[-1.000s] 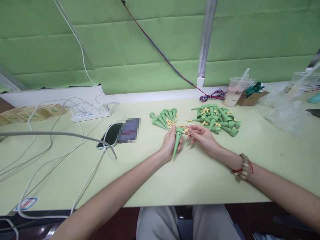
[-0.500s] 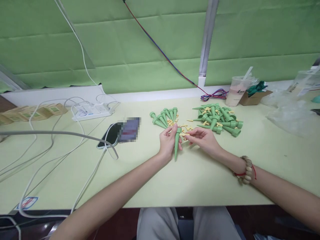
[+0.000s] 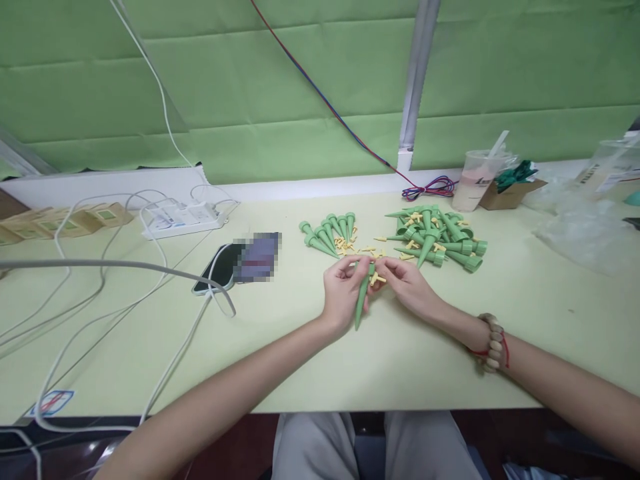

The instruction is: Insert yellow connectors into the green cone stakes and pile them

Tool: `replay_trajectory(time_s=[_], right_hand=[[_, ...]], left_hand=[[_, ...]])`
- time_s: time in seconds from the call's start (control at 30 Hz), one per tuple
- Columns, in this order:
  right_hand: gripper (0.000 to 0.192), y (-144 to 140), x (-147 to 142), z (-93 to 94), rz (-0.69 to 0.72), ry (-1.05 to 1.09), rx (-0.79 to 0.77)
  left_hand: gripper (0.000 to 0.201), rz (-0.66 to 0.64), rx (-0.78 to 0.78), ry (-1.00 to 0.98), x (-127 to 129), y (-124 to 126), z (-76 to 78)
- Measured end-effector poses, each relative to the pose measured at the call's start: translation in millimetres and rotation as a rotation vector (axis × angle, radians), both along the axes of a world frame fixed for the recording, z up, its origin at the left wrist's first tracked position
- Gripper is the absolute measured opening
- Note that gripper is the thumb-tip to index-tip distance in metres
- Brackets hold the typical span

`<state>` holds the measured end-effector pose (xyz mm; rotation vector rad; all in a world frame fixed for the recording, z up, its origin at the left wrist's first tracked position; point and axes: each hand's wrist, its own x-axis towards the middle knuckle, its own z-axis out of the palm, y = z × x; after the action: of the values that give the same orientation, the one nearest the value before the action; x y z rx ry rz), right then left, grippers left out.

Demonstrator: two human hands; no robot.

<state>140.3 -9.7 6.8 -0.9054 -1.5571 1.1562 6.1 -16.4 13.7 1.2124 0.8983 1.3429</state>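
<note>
My left hand (image 3: 341,293) grips a green plastic cone spike (image 3: 362,301), its tip pointing down toward me. My right hand (image 3: 406,283) pinches a small yellow piece (image 3: 375,277) against the spike's wide top end. Just behind my hands lie several loose yellow pieces (image 3: 350,247). A row of green spikes (image 3: 327,233) lies behind my left hand. A bigger heap of green spikes with yellow pieces (image 3: 436,237) lies behind my right hand. A bead bracelet (image 3: 493,341) is on my right wrist.
A phone (image 3: 220,268) and a blurred card lie to the left, with a power strip (image 3: 181,219) and white cables (image 3: 100,293). A drink cup (image 3: 474,179), a small cardboard box (image 3: 510,193) and clear plastic bags (image 3: 580,230) stand at the back right.
My right hand has brought the yellow piece in to the top of the spike. Both hands have come together and shifted slightly right and toward me.
</note>
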Motion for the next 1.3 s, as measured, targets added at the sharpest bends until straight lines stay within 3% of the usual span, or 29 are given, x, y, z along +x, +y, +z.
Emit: replay_trajectory(time_s=[0.2,0.4,0.63,0.87,1.03,1.3], right_hand=[[0.037,7,1,-1.6,-0.121,0.108,-0.094],[0.027,0,-1,-1.4,-0.077,0.057,-0.055],[0.022,-4,0,-0.7,-0.061,-0.101,0.095],[0.02,-1,2,0.3,-0.163,-0.222,0.249],[0.021,-2,7,2.4,-0.056,-0.372,0.424],[0.029,-1,11,5.5,0.026,-0.595,0.512]], left_hand=[[0.044,0.117,-0.095,-0.045,-3,10,0.5],[0.043,0.096,-0.153,-0.075,-4,8,-0.1],[0.04,0.115,-0.194,-0.036,-5,12,-2.9],[0.037,0.173,-0.235,0.02,-7,15,0.9],[0.03,0.142,-0.154,0.014,-8,19,-2.4],[0.022,0.071,-0.123,0.042,-7,16,-2.0]])
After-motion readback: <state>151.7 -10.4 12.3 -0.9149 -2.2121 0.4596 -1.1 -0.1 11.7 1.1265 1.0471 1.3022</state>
